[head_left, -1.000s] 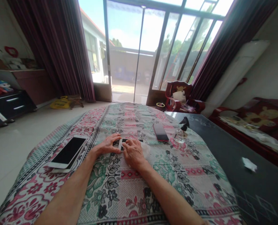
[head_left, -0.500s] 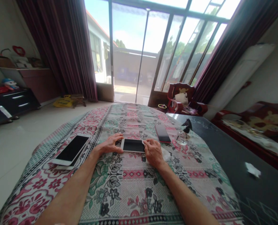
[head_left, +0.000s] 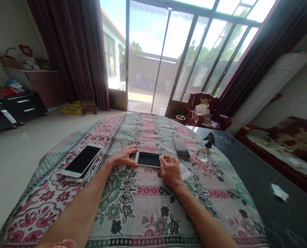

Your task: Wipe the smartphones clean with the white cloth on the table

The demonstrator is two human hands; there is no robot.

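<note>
A white-framed smartphone (head_left: 149,159) with a dark screen lies flat and crosswise on the patterned tablecloth (head_left: 153,203). My left hand (head_left: 124,156) grips its left end, thumb at the near corner and fingers at the far one. Over the right end sits my right hand (head_left: 170,169), fingers bent and pressed together on a white tissue (head_left: 185,172); part of the tissue sticks out beside the palm, the rest is hidden. Further right lies a phone with a red edge (head_left: 181,148). On the left, a larger white phone (head_left: 82,160) rests on top of another pale device (head_left: 84,176).
A clear glass ornament with a black top (head_left: 206,148) stands right of the red-edged phone. Beyond the cloth, a dark tabletop (head_left: 251,165) carries a crumpled white tissue (head_left: 279,192). A wooden chair (head_left: 202,110) stands near the glass doors.
The whole view has shifted slightly. Both hands stay at the two ends of the smartphone; the right fingers have moved a little over its right edge.
</note>
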